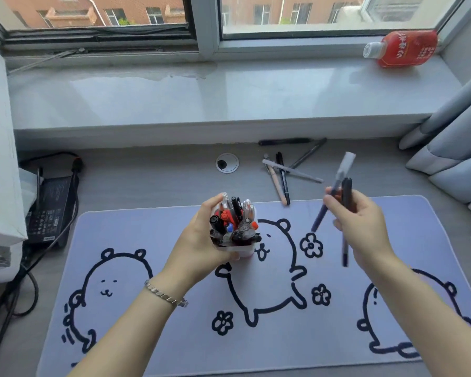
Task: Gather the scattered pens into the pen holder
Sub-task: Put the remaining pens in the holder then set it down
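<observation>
Holder [235, 250] on the mat [174, 336], near centre, already crowded with pens; left hand [201, 240] wraps it. Right hand [362, 227] grips two pens [346, 194] — not yet delivered. Loose pens [282, 172] remain on the far table.

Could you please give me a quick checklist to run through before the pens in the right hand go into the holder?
1. Pen holder steadied: ok, left hand wraps its side.
2. Grip on the two pens: ok, right hand is closed around both.
3. Room in the holder: not ok, it looks crowded with pens.
4. Pens aligned for insertion: not ok, they splay apart.
5. Path to the holder: ok, nothing stands between.
6. Remaining pens: not ok, several lie on the desk beyond the mat.
</observation>
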